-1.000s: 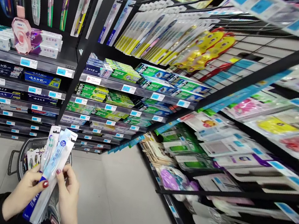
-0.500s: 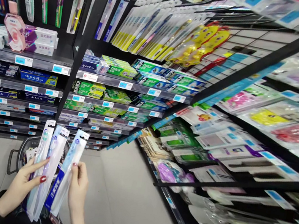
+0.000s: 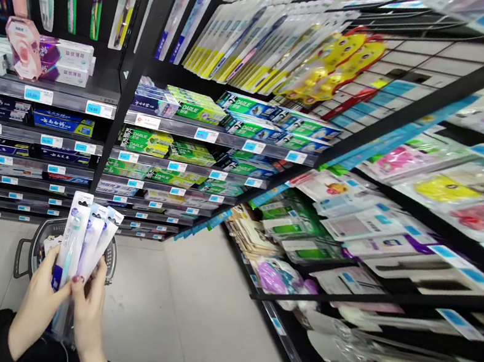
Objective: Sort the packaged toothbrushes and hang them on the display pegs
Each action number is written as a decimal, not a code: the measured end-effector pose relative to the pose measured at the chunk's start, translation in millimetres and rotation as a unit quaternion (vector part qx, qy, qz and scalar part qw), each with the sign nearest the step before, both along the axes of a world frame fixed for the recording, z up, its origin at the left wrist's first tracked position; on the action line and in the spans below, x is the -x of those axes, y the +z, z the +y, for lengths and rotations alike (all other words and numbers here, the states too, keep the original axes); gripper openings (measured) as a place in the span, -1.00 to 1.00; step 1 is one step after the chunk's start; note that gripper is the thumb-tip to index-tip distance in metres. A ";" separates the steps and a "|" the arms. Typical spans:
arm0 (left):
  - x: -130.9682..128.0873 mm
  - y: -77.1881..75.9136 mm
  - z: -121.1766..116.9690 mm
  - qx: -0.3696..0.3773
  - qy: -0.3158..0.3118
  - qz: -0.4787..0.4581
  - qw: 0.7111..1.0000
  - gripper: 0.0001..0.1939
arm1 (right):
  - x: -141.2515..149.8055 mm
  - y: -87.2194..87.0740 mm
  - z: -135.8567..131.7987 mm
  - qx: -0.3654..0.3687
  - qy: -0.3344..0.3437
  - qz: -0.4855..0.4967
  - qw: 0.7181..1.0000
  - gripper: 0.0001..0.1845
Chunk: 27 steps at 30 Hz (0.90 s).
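Observation:
Both my hands hold a small stack of packaged toothbrushes (image 3: 84,240), upright and fanned slightly, low at the left of the view. My left hand (image 3: 39,295) grips the packs from the left with its thumb across the front. My right hand (image 3: 88,310) presses them from the right, fingers closed on the stack. Behind the packs, on the floor, stands a dark shopping basket (image 3: 31,244) with more packaged goods in it.
Shelves of toothpaste boxes (image 3: 198,111) and hanging toothbrush packs (image 3: 247,44) fill the wall ahead. A rack of hanging packaged items (image 3: 378,230) runs along the right side. Pale tiled floor (image 3: 180,320) lies between them.
The pack my right hand held apart has been brought back against the other two, so the toothbrushes form one stack again. Both hands have closed in together.

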State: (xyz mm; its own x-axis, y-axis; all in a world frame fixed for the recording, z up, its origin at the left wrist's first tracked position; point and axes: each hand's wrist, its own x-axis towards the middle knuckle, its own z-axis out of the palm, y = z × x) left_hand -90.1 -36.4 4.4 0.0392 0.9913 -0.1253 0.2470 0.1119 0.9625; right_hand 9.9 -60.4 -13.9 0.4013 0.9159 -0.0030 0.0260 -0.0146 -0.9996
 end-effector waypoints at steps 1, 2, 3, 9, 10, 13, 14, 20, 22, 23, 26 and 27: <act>-2.5 0.9 -1.3 -0.019 0.011 0.013 1.000 -0.50 | 2.6 -2.4 0.4 0.009 0.018 0.018 1.000 -0.42; -5.0 2.3 -3.0 -0.037 0.019 0.021 0.999 -0.53 | 4.8 -4.4 1.1 0.018 0.035 0.039 0.998 -0.43; -7.4 4.0 -4.7 -0.042 0.024 0.022 0.999 -0.54 | 6.8 -5.9 2.0 0.026 0.047 0.061 0.997 -0.44; -3.3 8.4 -6.0 0.060 -0.088 -0.088 0.990 -0.34 | 8.0 -7.1 8.8 0.040 0.045 0.126 0.990 -0.49; 0.2 6.7 -4.1 0.071 -0.112 -0.144 0.981 -0.29 | 6.7 -7.1 10.1 0.040 0.049 0.134 0.989 -0.49; 9.7 -2.5 2.0 0.170 -0.137 -0.348 0.912 -0.31 | 2.4 -8.9 13.7 0.044 0.073 0.134 0.987 -0.51; 11.4 -6.5 3.6 0.211 -0.129 -0.392 0.886 -0.35 | 1.2 -10.0 14.4 0.047 0.074 0.115 0.990 -0.52; 9.0 -24.5 3.8 0.300 -0.051 -0.438 0.846 -0.47 | 2.6 -10.8 10.9 0.023 0.022 -0.176 0.984 -0.51; 7.1 -24.6 3.2 0.292 -0.039 -0.440 0.848 -0.48 | 5.1 -8.6 8.5 0.023 0.012 -0.248 0.968 -0.42; 6.3 -23.5 3.2 0.282 -0.036 -0.436 0.854 -0.46 | 6.3 -7.8 7.4 0.020 0.005 -0.271 0.962 -0.40; 3.8 -18.6 4.0 0.239 -0.039 -0.418 0.876 -0.39 | 8.1 -6.4 5.1 -0.038 -0.019 -0.310 0.950 -0.46; 3.0 -17.3 4.3 0.227 -0.041 -0.411 0.882 -0.37 | 8.0 -5.7 4.8 -0.064 -0.017 -0.323 0.944 -0.52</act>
